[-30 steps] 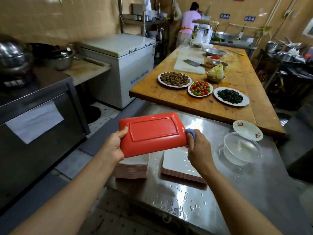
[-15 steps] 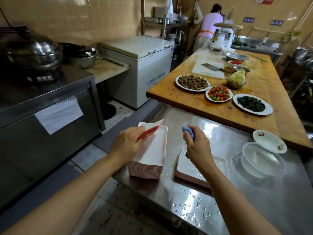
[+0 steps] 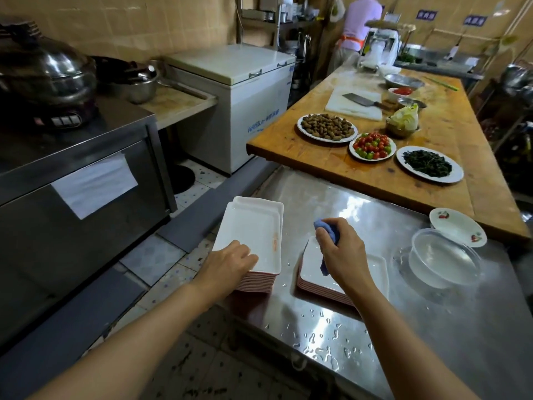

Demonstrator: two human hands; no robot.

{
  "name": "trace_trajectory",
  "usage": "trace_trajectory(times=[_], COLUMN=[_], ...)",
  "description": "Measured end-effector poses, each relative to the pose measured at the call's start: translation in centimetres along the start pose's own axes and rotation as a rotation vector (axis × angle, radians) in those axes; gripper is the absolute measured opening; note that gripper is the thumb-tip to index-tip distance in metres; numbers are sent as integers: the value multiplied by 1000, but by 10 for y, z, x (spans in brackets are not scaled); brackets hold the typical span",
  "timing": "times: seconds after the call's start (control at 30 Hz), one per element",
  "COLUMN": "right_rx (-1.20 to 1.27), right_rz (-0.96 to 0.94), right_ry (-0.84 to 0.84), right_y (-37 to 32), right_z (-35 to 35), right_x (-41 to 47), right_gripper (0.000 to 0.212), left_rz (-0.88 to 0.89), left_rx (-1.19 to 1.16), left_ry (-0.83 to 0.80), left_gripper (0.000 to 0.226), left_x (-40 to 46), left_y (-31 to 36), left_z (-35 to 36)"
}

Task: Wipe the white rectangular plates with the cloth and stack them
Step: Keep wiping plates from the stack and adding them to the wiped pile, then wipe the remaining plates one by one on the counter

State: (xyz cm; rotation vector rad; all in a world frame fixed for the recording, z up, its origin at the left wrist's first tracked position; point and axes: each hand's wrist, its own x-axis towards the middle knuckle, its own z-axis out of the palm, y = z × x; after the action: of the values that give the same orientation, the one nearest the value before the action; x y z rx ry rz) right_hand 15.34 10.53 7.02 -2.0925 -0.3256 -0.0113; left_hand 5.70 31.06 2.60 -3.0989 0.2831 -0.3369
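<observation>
My left hand (image 3: 230, 262) is resting flat on the tall left stack of white rectangular plates (image 3: 253, 232); my right hand (image 3: 341, 252) is grasping the blue cloth (image 3: 327, 229). The askew top plate risks sliding off the wet steel desk (image 3: 432, 327).

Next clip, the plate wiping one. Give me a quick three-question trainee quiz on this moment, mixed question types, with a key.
1. True or false: the right hand grips the blue cloth.
2. Where does the left hand rest? A) on the taller plate stack B) on the clear bowl C) on the wooden table
3. Fill in: the steel counter near the front edge carries water ____.

Key: 1 true; 2 A; 3 droplets.
</observation>
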Motion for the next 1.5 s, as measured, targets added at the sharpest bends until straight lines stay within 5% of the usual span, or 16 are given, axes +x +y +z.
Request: trace_trajectory(times=[0.27, 0.67, 0.83, 1.03, 1.17, 1.37, 1.43, 1.5], right_rx=[-42, -24, 270, 387, 174, -28, -60, -157], right_rz=[37, 197, 252, 205, 107, 2, -2, -8], right_ry=[27, 33, 127, 224, 243, 286, 305, 353], right_y=[11, 11, -5, -17, -15, 2, 11, 24], right_z=[-4, -6, -19, -35, -48, -78, -89, -100], right_x=[-4, -5, -3, -4, -12, -26, -26, -23], right_gripper=[11, 45, 17, 15, 21, 26, 33, 17], left_rz=[-101, -132, -389, -693, -694, -698, -687, -594], left_rx=[-71, -111, -850, -2051, -2504, -2295, -2198, -2097], left_ry=[-203, -231, -130, -851, -1007, -997, -889, -731], left_gripper=[36, 49, 45, 61, 64, 47, 31, 18], left_x=[10, 31, 58, 80, 100, 134, 144, 153], left_y=[-13, -9, 40, 96, 115, 135, 147, 162], left_z=[26, 23, -6, -20, -24, -26, -27, -27])
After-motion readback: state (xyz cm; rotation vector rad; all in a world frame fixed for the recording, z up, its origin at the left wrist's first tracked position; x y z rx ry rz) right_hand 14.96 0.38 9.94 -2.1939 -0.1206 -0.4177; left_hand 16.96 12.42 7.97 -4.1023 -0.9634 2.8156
